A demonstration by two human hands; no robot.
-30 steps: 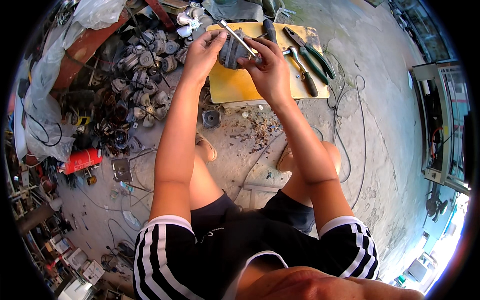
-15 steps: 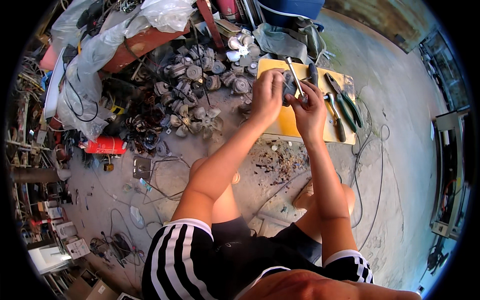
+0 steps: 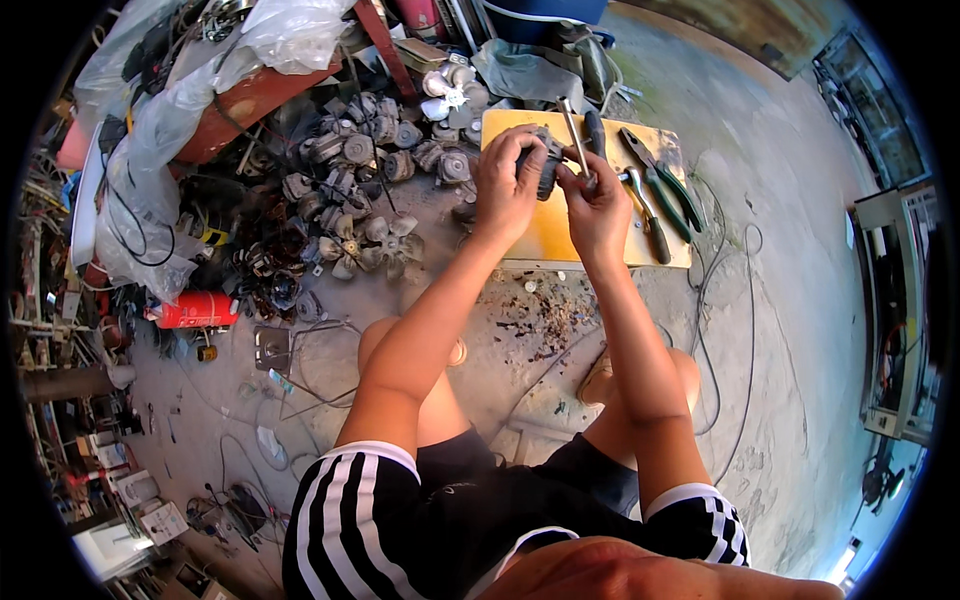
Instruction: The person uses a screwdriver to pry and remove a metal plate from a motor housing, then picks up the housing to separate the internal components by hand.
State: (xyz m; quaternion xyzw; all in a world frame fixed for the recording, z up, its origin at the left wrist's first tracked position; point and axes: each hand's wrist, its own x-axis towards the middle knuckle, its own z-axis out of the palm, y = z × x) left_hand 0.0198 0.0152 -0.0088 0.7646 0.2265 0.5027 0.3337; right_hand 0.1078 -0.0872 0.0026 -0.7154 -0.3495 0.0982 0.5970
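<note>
Left hand: your left hand (image 3: 503,185) has its fingers curled tight around the small grey motor (image 3: 543,172).
Right hand: your right hand (image 3: 597,200) pinches a screwdriver (image 3: 573,133) against it.
Motor: held above the yellow board (image 3: 560,235).

Bright daylight is flooding the concrete floor (image 3: 800,300), casting soft shadows beneath the person's legs; fisheye distortion is bending the edges, where a black rim is closing in and detail is blurring.
</note>
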